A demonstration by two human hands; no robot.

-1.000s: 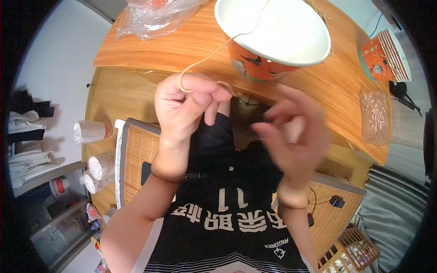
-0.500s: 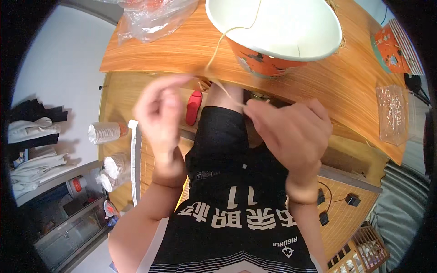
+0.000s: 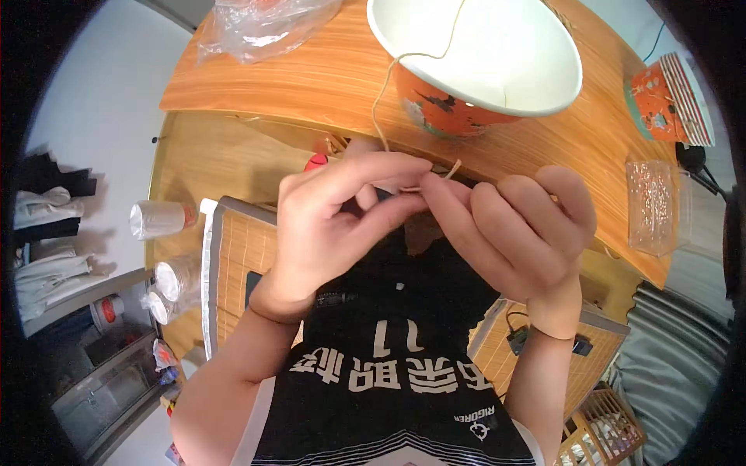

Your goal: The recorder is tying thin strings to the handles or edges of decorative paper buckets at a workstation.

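A thin beige string [image 3: 378, 101] hangs over the rim of a large paper bucket [image 3: 447, 109], orange outside and white inside, and runs down to my hands. My left hand [image 3: 326, 221] pinches the string between thumb and fingers, just in front of the table edge. Against its fingertips, my right hand [image 3: 521, 229] also has the string pinched, its other fingers curled. A short end of the string sticks up beside the right fingertips. Exactly how the string lies between the fingertips is hidden.
On the wooden table [image 3: 272, 89] lie a clear plastic bag [image 3: 264, 35] at the far left and a clear plastic box [image 3: 651, 206] at the right. Orange paper buckets [image 3: 657, 105] lie stacked on their side. Wrapped stacks of white cups [image 3: 159, 220] are at the left.
My hands, apart before with the string stretched between them, have come together at the fingertips. The string now hangs more slackly from the bucket. The view has shifted slightly.
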